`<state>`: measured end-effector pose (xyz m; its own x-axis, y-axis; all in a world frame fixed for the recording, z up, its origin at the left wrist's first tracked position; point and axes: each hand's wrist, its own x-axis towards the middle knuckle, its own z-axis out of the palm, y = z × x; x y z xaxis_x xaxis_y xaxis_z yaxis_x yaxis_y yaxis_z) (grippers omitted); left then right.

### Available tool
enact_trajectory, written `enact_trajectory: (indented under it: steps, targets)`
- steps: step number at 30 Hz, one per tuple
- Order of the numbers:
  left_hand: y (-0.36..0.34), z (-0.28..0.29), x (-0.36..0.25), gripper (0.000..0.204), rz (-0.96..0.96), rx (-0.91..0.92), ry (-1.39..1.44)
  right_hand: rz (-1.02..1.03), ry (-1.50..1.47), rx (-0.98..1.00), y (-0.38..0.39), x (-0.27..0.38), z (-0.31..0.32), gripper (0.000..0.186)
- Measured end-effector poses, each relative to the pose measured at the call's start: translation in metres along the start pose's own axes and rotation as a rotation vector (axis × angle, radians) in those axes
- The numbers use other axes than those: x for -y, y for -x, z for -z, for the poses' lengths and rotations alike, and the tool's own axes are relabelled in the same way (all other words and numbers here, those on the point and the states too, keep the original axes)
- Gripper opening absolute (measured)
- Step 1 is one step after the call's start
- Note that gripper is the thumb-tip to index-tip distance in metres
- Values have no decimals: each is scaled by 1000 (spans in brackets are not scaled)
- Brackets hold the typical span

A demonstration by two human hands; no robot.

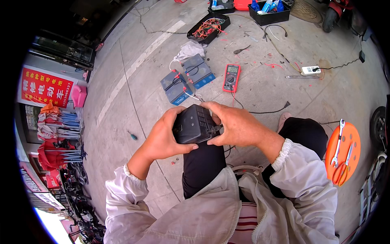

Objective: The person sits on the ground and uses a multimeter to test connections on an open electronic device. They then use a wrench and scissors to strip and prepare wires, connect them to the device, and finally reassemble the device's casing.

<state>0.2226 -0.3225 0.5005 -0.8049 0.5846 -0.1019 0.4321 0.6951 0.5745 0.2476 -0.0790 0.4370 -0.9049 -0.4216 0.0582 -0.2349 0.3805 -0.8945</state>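
Between both hands I hold a black vented box with a cord, which looks like a battery charger [191, 125], above my knee. My left hand [162, 136] wraps its left side, thumb along the near edge. My right hand [235, 124] grips the right side, near the vent slots and the cord's plug end. Just beyond lie two blue-and-grey batteries [176, 87] joined by wires with red terminals. To their right, a red multimeter [231, 78] lies face up with its display lit. A black cord with a plug [280, 107] stretches across the ground to the right.
An orange stool [349, 140] at the right bears a wrench [338, 142] and orange-handled scissors [341, 173]. A white power strip [310, 70] lies farther off. Black trays of wires [202, 36] and bottles [280, 17] stand at the back. A screwdriver [133, 136] lies at left.
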Motion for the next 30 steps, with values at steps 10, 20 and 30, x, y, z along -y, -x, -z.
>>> enact_trajectory:
  steps: [10, 20, 30]
  targets:
    - [4, -9, -8, 92, -33, -71, -80, -32, 59, 15, 2, 3, 4, 86]
    - [4, -7, -3, 93, 42, -62, -59, 50, -225, 1, 20, -9, 14, 49]
    - [3, -9, -1, 96, 22, -58, -82, 163, -175, -25, 22, -6, 20, 11]
